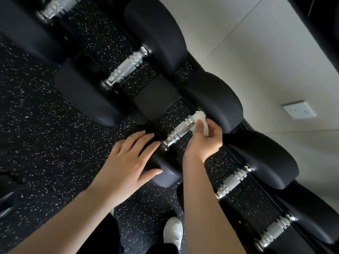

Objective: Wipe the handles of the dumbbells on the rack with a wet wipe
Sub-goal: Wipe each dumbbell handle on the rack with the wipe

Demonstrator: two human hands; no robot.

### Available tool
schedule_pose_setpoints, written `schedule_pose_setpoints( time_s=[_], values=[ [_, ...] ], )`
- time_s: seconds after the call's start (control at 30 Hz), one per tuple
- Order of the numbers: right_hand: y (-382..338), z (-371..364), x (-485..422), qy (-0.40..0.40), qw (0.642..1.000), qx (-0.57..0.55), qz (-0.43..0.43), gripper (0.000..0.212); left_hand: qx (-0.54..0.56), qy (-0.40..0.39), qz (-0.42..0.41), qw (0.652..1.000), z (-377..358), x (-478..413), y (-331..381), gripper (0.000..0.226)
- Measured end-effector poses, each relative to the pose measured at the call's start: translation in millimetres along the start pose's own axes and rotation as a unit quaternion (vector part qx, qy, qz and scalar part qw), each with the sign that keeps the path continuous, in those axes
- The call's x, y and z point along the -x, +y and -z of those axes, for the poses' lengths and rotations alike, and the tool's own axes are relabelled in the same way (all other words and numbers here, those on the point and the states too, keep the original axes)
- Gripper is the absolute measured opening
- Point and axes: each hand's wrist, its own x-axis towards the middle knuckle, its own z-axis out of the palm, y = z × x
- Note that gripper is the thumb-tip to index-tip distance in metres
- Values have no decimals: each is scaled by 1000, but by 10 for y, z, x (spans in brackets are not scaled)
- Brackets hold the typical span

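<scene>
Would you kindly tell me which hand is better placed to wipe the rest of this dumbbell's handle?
The right hand: it pinches the wet wipe against the handle at its far end and could likely slide it nearer. The left hand lies flat on the near head, holding no wipe.

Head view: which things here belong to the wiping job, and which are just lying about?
Job: wet wipe, pinched by the right hand; the chrome handle it touches; left hand resting on that dumbbell's near head; neighbouring handle.
Just there: wall socket; white shoe; speckled floor.
</scene>
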Motion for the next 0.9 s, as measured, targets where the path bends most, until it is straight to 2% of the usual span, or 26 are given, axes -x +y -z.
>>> schedule_pose_setpoints(
  time_s=[0.1,0.3,0.37,0.43,0.5,0.57,0.9],
  values=[
    [30,-31,-6,10,1000,-23,-13,25,2,9,-10,1000,-7,-12,-28,63],
    [79,-76,-68,2,999,-18,-29,26,-12,22,-10,1000,-15,-8,-18,61],
    [61,-49,-79,-39,999,11,-12,20,-14,28,-10,999,-28,-7,-11,61],
    [60,-5,-22,-117,991,58,42,12,-12,31,-8,999,-37,-1,-5,61],
    [121,59,86,-172,974,103,110,12,-13,31,-3,999,-36,0,1,62],
    [202,123,180,-202,961,131,133,14,-13,32,2,999,-26,3,7,62],
    [295,322,218,-324,927,182,57,17,5,34,1,999,-42,12,-7,62]
  ],
)
